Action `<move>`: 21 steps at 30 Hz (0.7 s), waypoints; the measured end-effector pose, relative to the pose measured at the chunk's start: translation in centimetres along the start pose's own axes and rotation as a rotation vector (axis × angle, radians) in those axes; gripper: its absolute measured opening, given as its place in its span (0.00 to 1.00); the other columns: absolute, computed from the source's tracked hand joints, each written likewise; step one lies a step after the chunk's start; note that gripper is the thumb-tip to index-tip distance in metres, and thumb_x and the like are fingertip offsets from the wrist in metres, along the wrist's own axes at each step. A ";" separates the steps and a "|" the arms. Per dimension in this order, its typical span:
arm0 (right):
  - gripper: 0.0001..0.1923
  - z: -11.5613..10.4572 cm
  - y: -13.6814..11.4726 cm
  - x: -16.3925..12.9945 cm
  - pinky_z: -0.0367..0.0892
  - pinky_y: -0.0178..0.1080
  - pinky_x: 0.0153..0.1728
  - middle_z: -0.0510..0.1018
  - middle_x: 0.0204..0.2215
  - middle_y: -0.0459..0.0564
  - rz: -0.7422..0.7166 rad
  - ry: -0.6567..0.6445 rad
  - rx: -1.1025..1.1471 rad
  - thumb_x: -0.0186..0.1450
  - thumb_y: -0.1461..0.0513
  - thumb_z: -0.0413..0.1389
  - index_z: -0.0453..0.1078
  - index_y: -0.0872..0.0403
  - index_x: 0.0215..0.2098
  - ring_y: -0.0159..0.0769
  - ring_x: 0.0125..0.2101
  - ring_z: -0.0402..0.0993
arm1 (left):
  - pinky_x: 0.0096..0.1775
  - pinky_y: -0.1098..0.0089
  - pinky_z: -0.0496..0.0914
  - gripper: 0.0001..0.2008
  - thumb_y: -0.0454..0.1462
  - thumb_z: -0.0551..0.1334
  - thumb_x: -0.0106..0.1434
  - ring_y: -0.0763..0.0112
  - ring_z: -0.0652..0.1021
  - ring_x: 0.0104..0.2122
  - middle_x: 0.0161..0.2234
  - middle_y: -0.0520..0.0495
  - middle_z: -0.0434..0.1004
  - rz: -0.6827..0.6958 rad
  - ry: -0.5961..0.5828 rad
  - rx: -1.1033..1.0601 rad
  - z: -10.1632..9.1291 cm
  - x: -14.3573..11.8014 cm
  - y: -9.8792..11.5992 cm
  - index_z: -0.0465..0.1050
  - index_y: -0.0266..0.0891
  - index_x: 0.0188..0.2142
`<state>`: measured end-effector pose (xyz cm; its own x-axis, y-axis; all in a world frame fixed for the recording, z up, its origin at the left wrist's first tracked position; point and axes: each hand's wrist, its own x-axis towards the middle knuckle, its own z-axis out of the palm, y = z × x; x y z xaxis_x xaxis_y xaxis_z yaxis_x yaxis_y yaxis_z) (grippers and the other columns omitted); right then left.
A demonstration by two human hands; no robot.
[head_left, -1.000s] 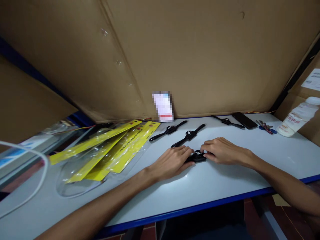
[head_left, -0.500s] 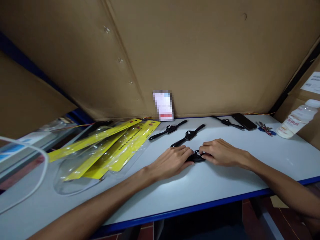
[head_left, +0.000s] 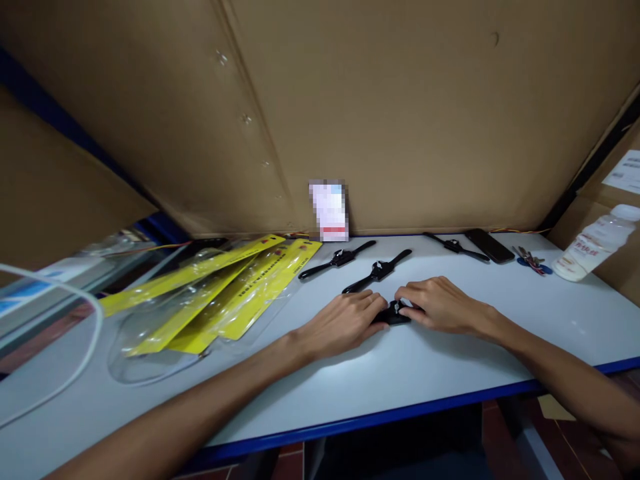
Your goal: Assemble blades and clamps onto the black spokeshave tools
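Hands stay almost as a second ago: my left hand [head_left: 345, 321] and right hand [head_left: 436, 304] hold together the black watch [head_left: 394, 313], low on the surface [head_left: 450, 373], so work continues; two watches [head_left: 376, 271] lie beyond.

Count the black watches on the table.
4: one under both hands, two side by side behind them, one far right beside the phone.

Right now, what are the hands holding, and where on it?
Both hands are on one black tool lying on the table: the left hand covers its left handle, the right hand its right; only the middle shows.
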<state>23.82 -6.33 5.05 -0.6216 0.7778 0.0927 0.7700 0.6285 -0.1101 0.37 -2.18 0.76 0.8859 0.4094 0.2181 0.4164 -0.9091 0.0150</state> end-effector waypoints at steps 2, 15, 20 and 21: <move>0.06 0.4 -0.1 0.1 0.53 0.38 0.29 0.81 0.37 0.50 0.015 0.002 -0.032 0.71 0.61 0.56 0.72 0.54 0.44 0.35 0.30 0.72 | 0.36 0.64 0.71 0.10 0.43 0.55 0.75 0.62 0.78 0.37 0.40 0.46 0.76 -0.016 -0.009 -0.009 0.0 0.0 0.1 0.65 0.39 0.44; 0.15 0.8 0.5 0.1 0.59 0.36 0.34 0.82 0.36 0.47 -0.013 0.090 0.208 0.68 0.67 0.53 0.77 0.49 0.48 0.34 0.33 0.74 | 0.38 0.60 0.73 0.13 0.45 0.54 0.75 0.59 0.79 0.41 0.43 0.44 0.76 -0.052 -0.046 -0.033 -0.1 -0.1 -0.1 0.64 0.38 0.49; 0.17 0.2 0.5 -0.1 0.57 0.37 0.32 0.80 0.34 0.47 -0.029 0.027 0.104 0.67 0.68 0.53 0.77 0.48 0.50 0.35 0.31 0.72 | 0.40 0.58 0.75 0.16 0.45 0.53 0.75 0.58 0.79 0.41 0.44 0.42 0.75 -0.041 -0.043 -0.034 0.0 -0.1 -0.1 0.64 0.37 0.53; 0.17 0.1 0.5 0.0 0.56 0.37 0.31 0.80 0.34 0.47 -0.029 0.017 0.093 0.68 0.67 0.54 0.77 0.48 0.51 0.35 0.30 0.72 | 0.40 0.58 0.75 0.16 0.45 0.53 0.75 0.58 0.79 0.41 0.44 0.42 0.75 -0.040 -0.045 -0.035 0.0 -0.1 -0.2 0.65 0.37 0.53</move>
<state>24.24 -6.03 4.86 -0.6407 0.7593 0.1136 0.7343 0.6493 -0.1982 0.21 -2.06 0.76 0.8771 0.4482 0.1726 0.4454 -0.8935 0.0569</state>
